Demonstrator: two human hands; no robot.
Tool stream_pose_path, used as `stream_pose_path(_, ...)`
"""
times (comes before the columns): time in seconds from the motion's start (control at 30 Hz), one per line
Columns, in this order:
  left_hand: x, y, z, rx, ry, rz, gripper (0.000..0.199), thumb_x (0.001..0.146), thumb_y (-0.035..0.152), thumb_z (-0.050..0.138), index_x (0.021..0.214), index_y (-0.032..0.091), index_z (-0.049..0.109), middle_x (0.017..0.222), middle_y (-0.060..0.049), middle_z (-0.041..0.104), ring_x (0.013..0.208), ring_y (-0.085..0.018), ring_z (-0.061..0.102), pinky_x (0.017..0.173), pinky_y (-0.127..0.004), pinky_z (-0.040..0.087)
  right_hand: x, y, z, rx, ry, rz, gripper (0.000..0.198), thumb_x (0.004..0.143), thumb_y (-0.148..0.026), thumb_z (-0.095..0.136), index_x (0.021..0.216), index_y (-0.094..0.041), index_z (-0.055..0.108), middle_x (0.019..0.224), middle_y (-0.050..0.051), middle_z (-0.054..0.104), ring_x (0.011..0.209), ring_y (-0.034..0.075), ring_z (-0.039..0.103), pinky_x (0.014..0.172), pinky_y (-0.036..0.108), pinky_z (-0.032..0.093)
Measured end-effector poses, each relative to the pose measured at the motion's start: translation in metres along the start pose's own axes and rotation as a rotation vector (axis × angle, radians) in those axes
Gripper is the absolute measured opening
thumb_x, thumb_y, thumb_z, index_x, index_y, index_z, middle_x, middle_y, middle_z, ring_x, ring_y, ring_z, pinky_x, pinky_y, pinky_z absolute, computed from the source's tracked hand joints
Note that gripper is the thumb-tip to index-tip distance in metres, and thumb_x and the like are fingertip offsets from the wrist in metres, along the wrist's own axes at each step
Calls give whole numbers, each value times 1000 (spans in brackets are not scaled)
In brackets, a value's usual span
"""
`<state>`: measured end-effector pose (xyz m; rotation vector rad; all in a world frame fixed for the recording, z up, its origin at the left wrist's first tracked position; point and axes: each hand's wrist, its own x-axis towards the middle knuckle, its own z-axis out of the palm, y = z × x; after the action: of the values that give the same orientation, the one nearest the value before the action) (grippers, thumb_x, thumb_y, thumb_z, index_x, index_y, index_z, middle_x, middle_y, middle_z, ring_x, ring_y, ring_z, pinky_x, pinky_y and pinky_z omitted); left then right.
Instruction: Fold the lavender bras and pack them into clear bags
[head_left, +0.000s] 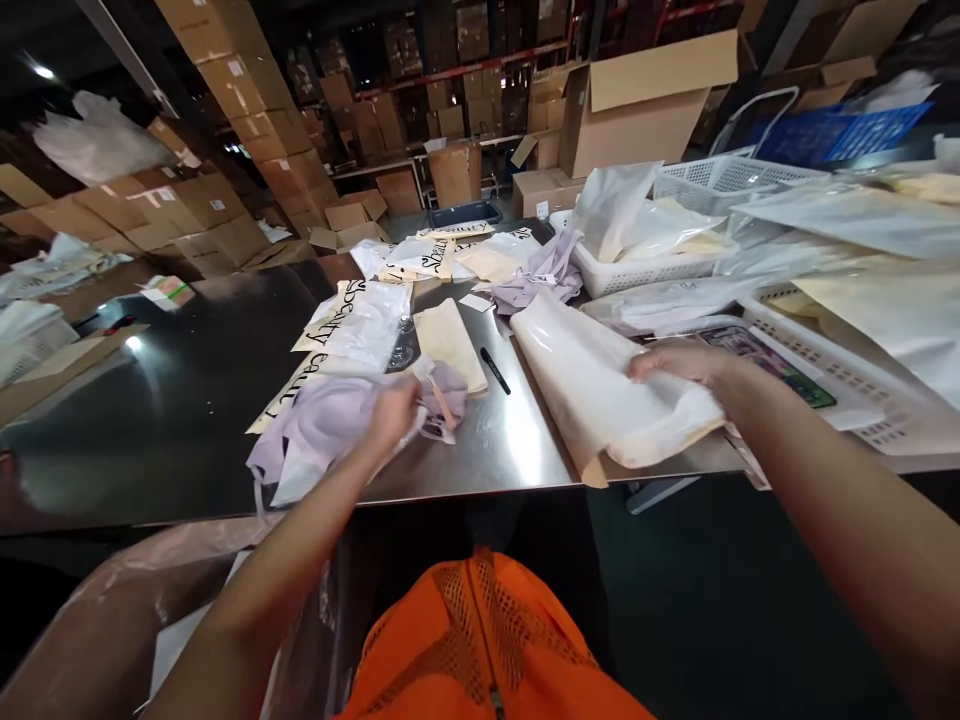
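Note:
My left hand (394, 412) is closed on a lilac bra (334, 408) lying at the table's front edge, with a strap hanging over it. On the right, my right hand (679, 362) grips a white plastic bag (600, 365) with a cream side, its far end resting on the table. Between my hands lie a black marker pen (495, 371) and a cream folded sheet or packet (450, 345). Another lilac garment (536, 275) with a small white tag lies beyond the bag.
Packets with black lettering (349, 325) lie across the steel table (187, 400). White plastic baskets (637, 272) with bags stand at the right, near a phone-like printed item (772, 362). A pink plastic-lined container (112, 640) sits below left. Stacked cartons (259, 110) rise behind.

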<state>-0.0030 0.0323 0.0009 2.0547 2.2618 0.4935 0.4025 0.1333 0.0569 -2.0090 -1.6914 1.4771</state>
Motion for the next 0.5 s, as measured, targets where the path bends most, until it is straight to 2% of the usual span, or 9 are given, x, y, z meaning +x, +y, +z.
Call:
stream_pose_path(0.03,7,-15,-15,-29,82,-34,27,74,6,49,94,18,64,90,-6,69,84,-21,63,81,-31,47,-1,3,7,-74,68,-35,23,76,-18,58,95,-7,66,90,18,69,77,26,66,71,34,51)
stream_pose_path(0.1,18,-39,-43,-79,240,-110,27,73,7,48,93,18,62,82,-2,66,74,-18,59,77,-28,45,-3,4,25,-242,220,-107,42,70,-16,65,110,-5,63,106,24,66,96,34,63,80,42,48)
stream_pose_path(0.17,24,-56,-63,-124,366,-182,24,72,9,48,90,18,61,73,1,60,62,-15,52,71,-25,43,-6,-4,47,-378,372,-175,69,66,-13,68,132,-1,50,129,33,51,120,45,48,93,52,40)
stream_pose_path(0.23,24,-64,-74,-170,450,-236,22,71,10,48,87,18,61,69,3,56,57,-13,45,65,-23,40,-7,-21,76,-495,462,-330,83,66,-9,67,144,-4,37,143,33,38,132,47,35,101,57,32)
stream_pose_path(0.3,21,-67,-76,-213,501,-271,21,70,10,48,84,18,60,67,4,53,55,-11,41,61,-22,37,-6,-45,115,-609,421,-643,73,71,-7,62,141,-9,43,140,25,45,130,39,39,104,51,33)
stream_pose_path(0.33,18,-66,-74,-231,520,-284,20,69,10,47,84,18,60,67,4,53,54,-11,40,60,-22,36,-4,-58,138,-655,346,-838,61,73,-5,59,134,-9,52,132,21,54,125,33,46,103,45,37)
stream_pose_path(0.37,15,-65,-72,-246,534,-293,20,69,10,47,83,18,60,66,4,52,54,-11,40,60,-22,36,-3,-71,162,-676,263,-970,51,75,-3,55,125,-12,59,124,16,61,119,27,51,102,39,39)
stream_pose_path(0.4,11,-64,-69,-260,544,-299,20,68,10,47,82,18,60,65,5,52,54,-11,40,60,-22,36,-1,-84,186,-681,203,-1050,43,78,-4,52,118,-16,64,116,11,66,115,22,55,102,34,40)
stream_pose_path(0.5,2,-61,-62,-292,554,-301,18,68,10,48,79,19,58,61,5,49,52,-12,39,61,-23,37,1,-116,242,-633,142,-1177,41,89,-8,40,118,-26,63,113,-2,70,112,11,55,101,28,42)
